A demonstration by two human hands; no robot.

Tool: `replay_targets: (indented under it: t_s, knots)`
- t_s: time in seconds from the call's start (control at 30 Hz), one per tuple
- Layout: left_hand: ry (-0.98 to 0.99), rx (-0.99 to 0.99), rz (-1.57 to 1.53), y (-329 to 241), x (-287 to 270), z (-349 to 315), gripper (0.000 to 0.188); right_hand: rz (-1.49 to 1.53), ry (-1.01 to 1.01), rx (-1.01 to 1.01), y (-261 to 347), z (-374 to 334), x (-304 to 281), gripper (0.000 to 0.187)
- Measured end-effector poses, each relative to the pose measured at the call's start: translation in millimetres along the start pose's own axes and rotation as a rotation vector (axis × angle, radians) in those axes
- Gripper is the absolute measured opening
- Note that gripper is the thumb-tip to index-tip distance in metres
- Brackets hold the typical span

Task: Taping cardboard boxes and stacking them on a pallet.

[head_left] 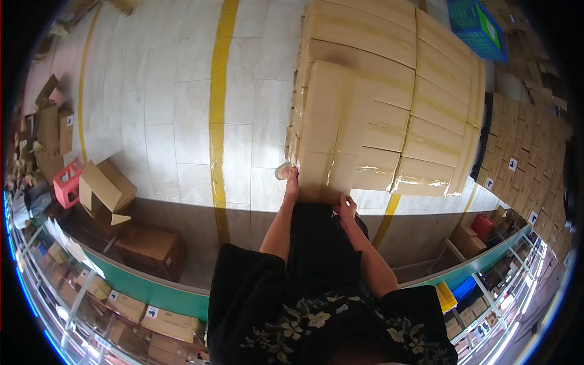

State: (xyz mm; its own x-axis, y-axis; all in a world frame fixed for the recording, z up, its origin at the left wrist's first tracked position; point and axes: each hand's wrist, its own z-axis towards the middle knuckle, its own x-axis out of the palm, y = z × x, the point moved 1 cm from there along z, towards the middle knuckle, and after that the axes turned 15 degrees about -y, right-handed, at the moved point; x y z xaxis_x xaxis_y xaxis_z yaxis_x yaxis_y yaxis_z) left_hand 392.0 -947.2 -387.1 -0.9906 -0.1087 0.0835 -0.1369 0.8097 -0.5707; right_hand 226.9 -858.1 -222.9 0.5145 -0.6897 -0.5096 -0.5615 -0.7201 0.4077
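A long cardboard carton (pixel 328 134) closed with clear tape lies on top of a large stack of taped cartons (pixel 429 134). At its near left corner is my left hand (pixel 291 184), fingers curled round a roll of clear packing tape (pixel 281 172) and close against the carton's side. My right hand (pixel 347 208) grips the near right corner of the same carton, fingers bent over its edge. Part of each hand's grip is hidden by the carton. Both forearms reach forward from my black flowered top.
Yellow floor lines (pixel 219 115) run along the tiled floor to the left. An open carton (pixel 108 187) and a pink plastic stool (pixel 68 182) stand at left. Green-edged shelving (pixel 152 286) with boxes lies behind me. A blue crate (pixel 477 30) is far right, above another box stack (pixel 523 152).
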Motion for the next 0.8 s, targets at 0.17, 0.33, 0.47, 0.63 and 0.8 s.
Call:
replay_targets:
  t_s: [0.17, 0.33, 0.47, 0.63, 0.8]
  knots:
    - [0.046, -0.069, 0.212, 9, 3, 3, 0.059, -0.100, -0.075, -0.041, 6, 4, -2, 0.041]
    - [-0.038, -0.161, 0.066, 18, -16, 12, 0.064, -0.108, -0.039, -0.120, 3, -8, 6, 0.041]
    - [-0.043, -0.020, 0.088, 22, 2, 1, 0.065, -0.135, -0.090, -0.221, -10, 21, -9, 0.039]
    - [-0.119, -0.067, 0.070, 13, -5, -2, 0.044, -0.084, -0.031, -0.111, 12, -9, 1, 0.038]
    - [0.003, -0.098, -0.020, -8, -7, 4, 0.035, -0.128, 0.020, -0.099, 19, -7, 2, 0.038]
